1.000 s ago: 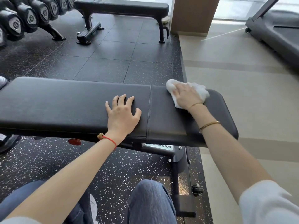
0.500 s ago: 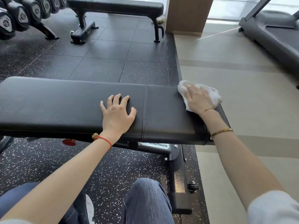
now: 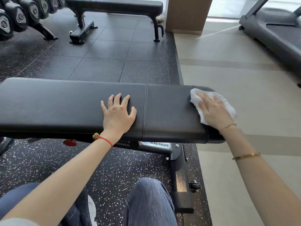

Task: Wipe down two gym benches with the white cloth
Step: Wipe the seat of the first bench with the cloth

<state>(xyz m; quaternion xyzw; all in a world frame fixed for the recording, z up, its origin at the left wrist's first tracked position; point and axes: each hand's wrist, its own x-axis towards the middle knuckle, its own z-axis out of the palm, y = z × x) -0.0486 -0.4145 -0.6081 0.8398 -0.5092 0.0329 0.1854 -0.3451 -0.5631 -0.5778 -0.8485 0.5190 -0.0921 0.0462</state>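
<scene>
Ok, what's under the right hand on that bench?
The white cloth, pressed flat on the near bench pad's right end by the right hand. The cloth's middle and the pad beneath are covered.

The desk (image 3: 65,105) under the hands is padded in plain black with one stitched seam, and a silver label sits beneath it. The cloth (image 3: 228,105) is white. The rubber floor (image 3: 122,168) nearby is black with white speckles; farther off it is plain dark squares, and to the right the floor (image 3: 244,95) is beige with a darker stripe. A red string (image 3: 105,139) circles the left wrist, gold bracelets (image 3: 246,156) the right. The trousers (image 3: 149,203) are blue denim.
</scene>
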